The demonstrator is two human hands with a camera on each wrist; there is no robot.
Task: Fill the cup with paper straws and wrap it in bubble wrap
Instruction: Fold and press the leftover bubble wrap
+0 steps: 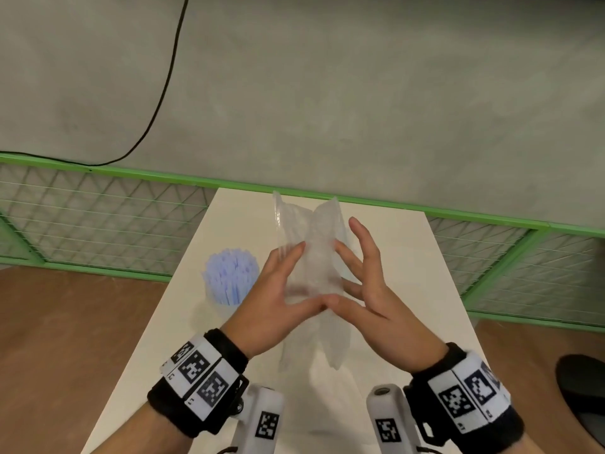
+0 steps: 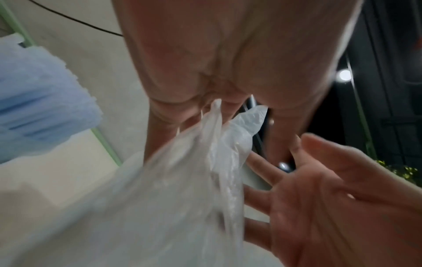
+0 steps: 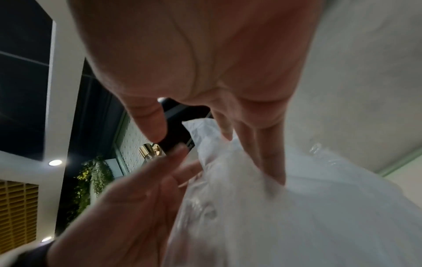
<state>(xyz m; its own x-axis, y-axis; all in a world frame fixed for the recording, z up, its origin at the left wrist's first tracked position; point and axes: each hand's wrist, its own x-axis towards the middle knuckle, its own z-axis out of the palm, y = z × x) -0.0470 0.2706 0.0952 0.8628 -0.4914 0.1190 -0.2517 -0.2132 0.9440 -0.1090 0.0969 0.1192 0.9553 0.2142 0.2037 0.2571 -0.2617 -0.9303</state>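
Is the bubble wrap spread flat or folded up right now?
Folded: the bubble wrap stands in upright creases, pressed between the left hand and right hand, not flat.

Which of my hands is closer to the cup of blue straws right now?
Left. The left hand is just right of the cup of straws; the right hand is farther right, beyond the bubble wrap.

White table (image 1: 409, 257) against a green mesh fence (image 1: 98, 224), black cable (image 1: 168, 80) above
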